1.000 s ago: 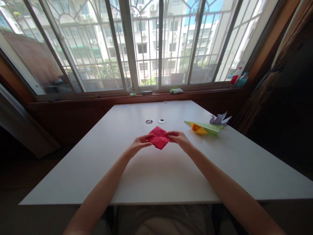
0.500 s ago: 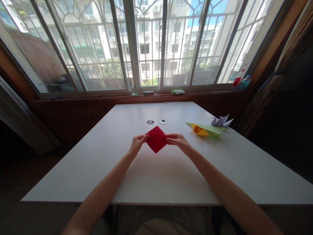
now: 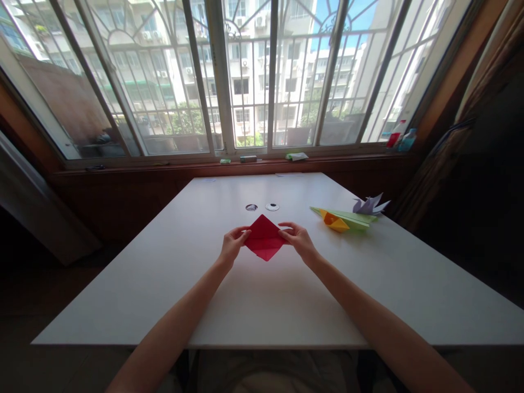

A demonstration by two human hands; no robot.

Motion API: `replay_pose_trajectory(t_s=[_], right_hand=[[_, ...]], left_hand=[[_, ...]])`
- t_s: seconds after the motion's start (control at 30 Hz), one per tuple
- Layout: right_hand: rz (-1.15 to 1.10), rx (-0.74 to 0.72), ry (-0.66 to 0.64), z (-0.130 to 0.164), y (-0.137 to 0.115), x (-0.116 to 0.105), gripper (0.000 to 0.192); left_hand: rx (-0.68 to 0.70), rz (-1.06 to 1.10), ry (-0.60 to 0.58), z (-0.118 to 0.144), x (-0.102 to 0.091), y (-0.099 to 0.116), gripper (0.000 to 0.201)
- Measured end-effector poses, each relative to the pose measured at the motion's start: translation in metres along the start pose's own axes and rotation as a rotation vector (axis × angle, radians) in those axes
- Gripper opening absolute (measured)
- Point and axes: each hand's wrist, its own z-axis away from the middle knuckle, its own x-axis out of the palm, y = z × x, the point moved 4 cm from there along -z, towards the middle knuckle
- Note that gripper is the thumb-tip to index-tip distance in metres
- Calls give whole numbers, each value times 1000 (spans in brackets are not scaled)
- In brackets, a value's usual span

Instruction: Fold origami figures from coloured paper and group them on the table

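Observation:
A red sheet of origami paper (image 3: 264,238) is held up in a diamond shape over the white table (image 3: 262,305), with a crease running across its middle and the lower part looking lighter. My left hand (image 3: 234,243) pinches its left corner between thumb and fingers. At the right corner, my right hand (image 3: 298,240) grips the paper with the thumb, its index finger stretched a little away. Beyond the paper are a round hole (image 3: 251,207) in the tabletop and a white round cap (image 3: 272,207) with a dark spot.
To the right lie a yellow paper boat (image 3: 335,222), a light green folded paper plane (image 3: 360,219) and a pale purple paper crane (image 3: 370,204) near the table's edge. Small items, including a green-white packet (image 3: 297,156), sit on the windowsill. Bottles (image 3: 406,140) stand at its right end.
The red paper has tilted and opened along its crease, showing a lighter lower part. Both hands have shifted slightly, and the right index finger has lifted from the paper.

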Motion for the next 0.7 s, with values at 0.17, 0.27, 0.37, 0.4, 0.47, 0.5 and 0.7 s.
replay_pose_trajectory(t_s=[0.17, 0.27, 0.37, 0.4, 0.47, 0.5, 0.7], right_hand=[[43, 59, -97, 3, 0, 2, 35], [60, 71, -170, 4, 2, 6, 35], [72, 18, -214, 4, 3, 10, 31], [79, 3, -226, 4, 4, 11, 30], [96, -11, -241, 4, 6, 13, 29], [106, -12, -246, 4, 7, 14, 30], [151, -9, -266, 7, 6, 18, 32]], left_hand=[[-68, -18, -146, 1, 5, -4, 37], [-75, -94, -222, 5, 8, -4, 38], [-106, -130, -279, 9, 12, -4, 44], [-129, -131, -312, 10, 14, -5, 44], [-162, -136, -362, 13, 17, -5, 40], [-166, -141, -366, 14, 18, -5, 38], [-108, -83, -222, 11, 18, -3, 36]])
